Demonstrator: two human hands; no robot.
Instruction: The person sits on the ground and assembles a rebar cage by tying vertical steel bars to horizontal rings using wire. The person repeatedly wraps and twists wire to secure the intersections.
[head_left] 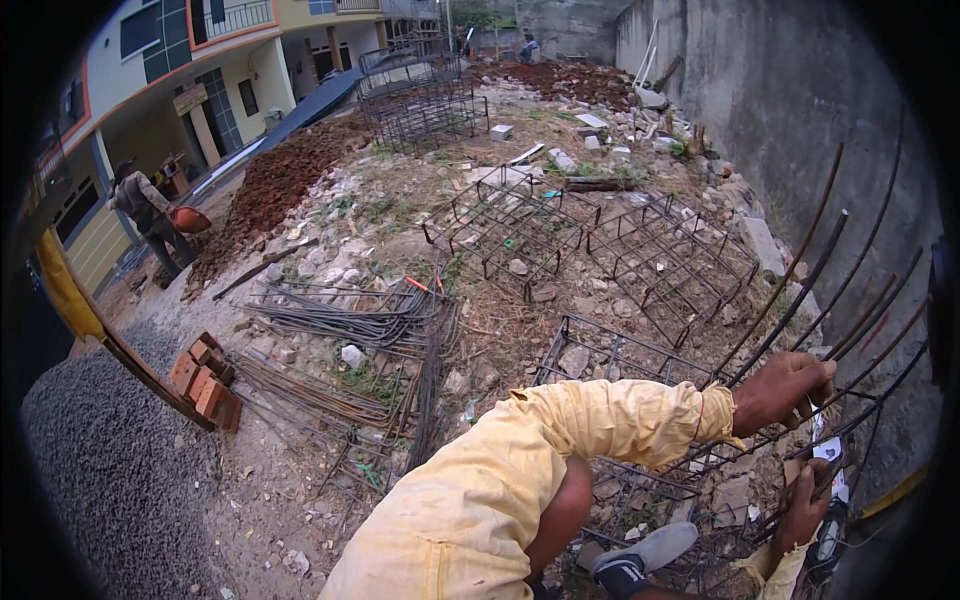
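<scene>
Left hand (790, 388): grip clamped on a curved rebar rod (800, 280) of the rebar cage (640, 420), yellow sleeve (600, 420) trailing behind the grip. Right hand (808, 505): below that grip, fingers closed around a lower cage bar; what else it holds is hard to make out. Far side of cage cut off by dark picture rim. Well beyond the grip: loose rebar bundle (350, 320), stacked bricks (205, 380), finished mesh cages (590, 245), a distant person (150, 215).
</scene>
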